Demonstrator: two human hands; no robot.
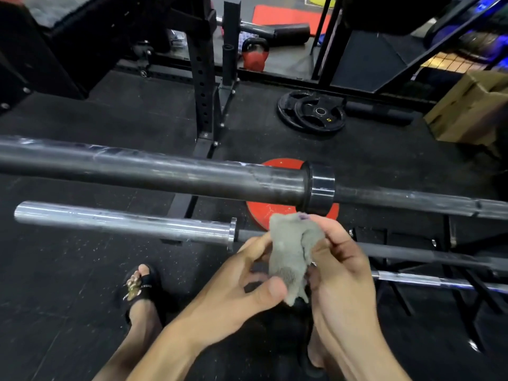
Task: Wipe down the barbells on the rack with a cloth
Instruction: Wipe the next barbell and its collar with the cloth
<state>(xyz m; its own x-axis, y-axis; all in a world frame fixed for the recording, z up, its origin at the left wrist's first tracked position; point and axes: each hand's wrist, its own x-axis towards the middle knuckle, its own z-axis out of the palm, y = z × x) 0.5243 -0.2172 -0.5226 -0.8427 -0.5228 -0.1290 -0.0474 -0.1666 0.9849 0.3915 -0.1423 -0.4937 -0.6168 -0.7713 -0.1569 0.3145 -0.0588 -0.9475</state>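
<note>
Looking down from head height over racked barbells toward two bare hands at work on a cloth. Farthest left of the fingers, lay a sandalled foot [140, 291] on black rubber floor [68, 270]. Above and left of the fingertips, reached a bright chrome barbell sleeve [121, 221], its collar just beside the left fingers, its thin dark shaft passing behind both hands. Higher up, beyond the fingertips, spanned a thicker dark barbell [154, 171] across the whole view, level and within easy reach, seemingly parked at that height so a cloth could run along it.

Centre, met the left hand [236, 287], thumb and curled fingers pinching the lower left edge of a small grey cloth [291, 257]. Just right of it, gripped the right hand [341, 273] the cloth's other side, fingers curled round the upper fold. Held bunched between the two hands, clear of any bar; probably being refolded to present a fresh face before the next wipe.

Behind the fingertips, showed a red plate [272, 213] on the floor. Right of the fingers, ran a slimmer chrome bar [439, 281] on a lower rung, untouched. Far beyond, rested a black weight plate [310, 111] and a red kettlebell [254, 55].
</note>
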